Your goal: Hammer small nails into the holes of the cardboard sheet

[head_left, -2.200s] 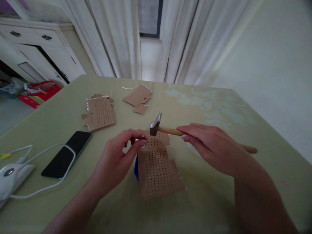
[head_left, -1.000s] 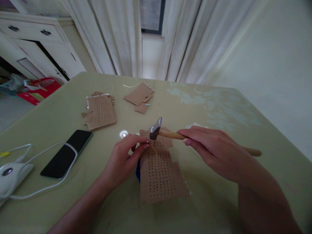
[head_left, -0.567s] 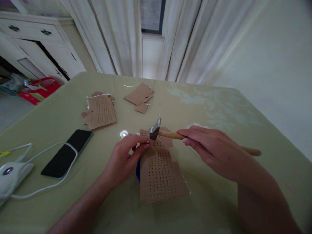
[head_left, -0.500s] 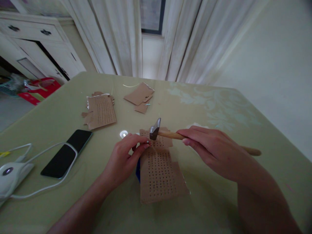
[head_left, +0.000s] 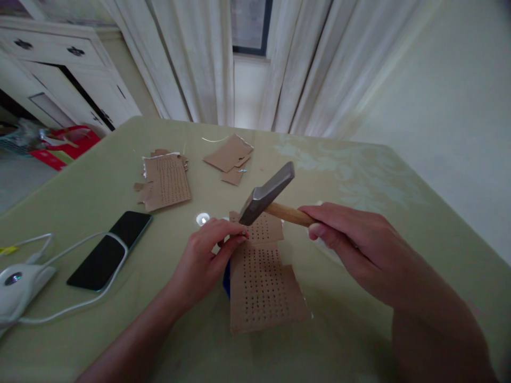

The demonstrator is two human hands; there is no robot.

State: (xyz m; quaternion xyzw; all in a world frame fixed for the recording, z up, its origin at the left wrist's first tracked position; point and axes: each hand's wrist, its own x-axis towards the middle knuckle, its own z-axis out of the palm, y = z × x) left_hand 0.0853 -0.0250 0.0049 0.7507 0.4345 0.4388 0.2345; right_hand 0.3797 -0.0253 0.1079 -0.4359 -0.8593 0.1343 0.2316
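Observation:
My right hand (head_left: 353,239) grips the wooden handle of a hammer (head_left: 266,194), whose metal head is tilted above the far part of a piece of cardboard (head_left: 261,290). Rows of small holes cover that cardboard. Thumb and forefinger of my left hand (head_left: 205,252) pinch a small nail (head_left: 244,233) at the cardboard's far left edge; only its head shows, just below the hammer's face. Beneath the cardboard a blue object (head_left: 227,279) peeks out on the left, mostly hidden.
Farther left lies a stack of punched cardboard (head_left: 167,183), with more cardboard scraps (head_left: 228,155) at the back. A black phone (head_left: 109,252) rests on the table (head_left: 191,340), a white cable (head_left: 75,311) looping over it. A white device (head_left: 24,287) sits at the left edge.
The hammer has risen and tilted, its head swinging up off the cardboard, and my right hand has shifted slightly right. My left hand stays almost still at the nail.

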